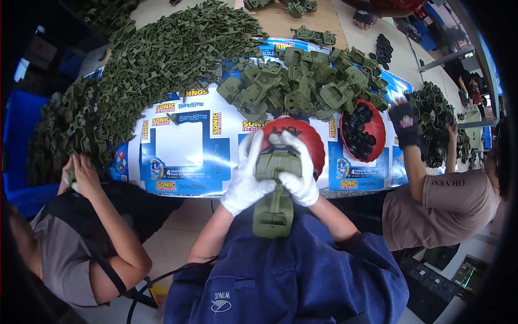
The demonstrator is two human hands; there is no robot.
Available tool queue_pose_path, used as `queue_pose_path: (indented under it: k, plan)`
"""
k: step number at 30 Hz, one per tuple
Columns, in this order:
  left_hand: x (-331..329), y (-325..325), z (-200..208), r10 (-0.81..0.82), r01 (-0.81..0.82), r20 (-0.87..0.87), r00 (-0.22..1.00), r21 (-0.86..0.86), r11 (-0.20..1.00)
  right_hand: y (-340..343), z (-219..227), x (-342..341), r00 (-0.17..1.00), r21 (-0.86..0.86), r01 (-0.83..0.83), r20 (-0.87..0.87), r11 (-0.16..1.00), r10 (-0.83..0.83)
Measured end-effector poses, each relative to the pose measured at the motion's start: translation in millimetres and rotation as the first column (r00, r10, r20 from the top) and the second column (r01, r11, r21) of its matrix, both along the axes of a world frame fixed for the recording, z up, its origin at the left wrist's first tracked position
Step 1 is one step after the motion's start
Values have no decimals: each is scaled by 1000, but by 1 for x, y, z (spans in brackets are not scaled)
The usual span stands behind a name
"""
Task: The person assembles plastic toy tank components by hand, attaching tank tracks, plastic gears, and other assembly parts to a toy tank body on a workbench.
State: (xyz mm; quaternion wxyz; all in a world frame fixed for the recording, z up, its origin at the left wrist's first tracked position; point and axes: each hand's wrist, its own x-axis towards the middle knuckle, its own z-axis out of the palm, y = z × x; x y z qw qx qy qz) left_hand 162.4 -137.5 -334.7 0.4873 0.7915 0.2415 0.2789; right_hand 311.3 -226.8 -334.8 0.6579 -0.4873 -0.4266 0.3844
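Observation:
A long olive-green plastic toy vehicle body (273, 218) is upright between my white-gloved hands, close to my dark blue top. My left hand (245, 186) grips its left side and my right hand (301, 181) its right side, thumbs on the near face. The fingertips reach round its far end, where they partly hide what they touch. Just behind my hands is a red scalloped bowl (317, 151), mostly covered by them, with some dark parts showing inside. To its right a second red bowl (382, 132) holds black toy wheels (359, 129).
Printed blue-and-white cardboard (221, 175) covers the table. A large heap of small green parts (178, 48) spreads at the far left, and larger green vehicle bodies (310, 81) lie beyond the bowls. Co-workers sit on both sides, with a bare hand (86, 175) left and a dark-gloved hand (406, 124) right.

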Motion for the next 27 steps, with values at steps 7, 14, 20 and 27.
queue_pose_path:
  k: [7,14,20,27]
  plan:
    - [13,-10,-4,62,-23,292,954,-136,990,-7,8,-13,987,-20,126,99,992,-123]
    - [15,-7,-13,90,-78,249,964,-57,995,-8,10,-13,955,-46,194,236,980,-178]
    - [-3,6,-53,365,-394,-154,918,-449,802,68,-4,91,846,-56,467,319,883,-427]
    - [-15,-7,-93,343,-423,-481,807,-66,904,116,-16,279,289,158,795,750,586,-594]
